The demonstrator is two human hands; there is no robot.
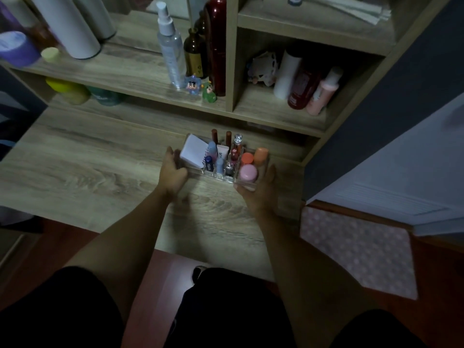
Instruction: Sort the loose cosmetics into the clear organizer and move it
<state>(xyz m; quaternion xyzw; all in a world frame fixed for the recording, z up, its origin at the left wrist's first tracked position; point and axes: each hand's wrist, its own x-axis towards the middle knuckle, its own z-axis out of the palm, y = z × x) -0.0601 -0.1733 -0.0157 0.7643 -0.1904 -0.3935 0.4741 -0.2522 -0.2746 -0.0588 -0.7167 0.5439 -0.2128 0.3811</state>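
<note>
The clear organizer [247, 184] sits on the wooden desk [100, 162], near the back right under the shelf unit. It holds a white packet [193, 151], a white tube [222, 152], several lipsticks and small bottles, a pink jar [248, 172] and two orange-capped jars [254, 156]. My left hand [173, 172] grips the organizer's left end. My right hand [261, 194] grips its right front corner, fingers under and beside the wall. Whether the organizer is lifted or resting on the desk I cannot tell.
A wooden shelf unit [231, 71] stands right behind the organizer with a spray bottle [170, 51], dark bottles, two small figurines [200, 87] and pink and red bottles [313, 89]. A dotted pink cloth [356, 247] lies at the right. The desk's left half shows bare wood.
</note>
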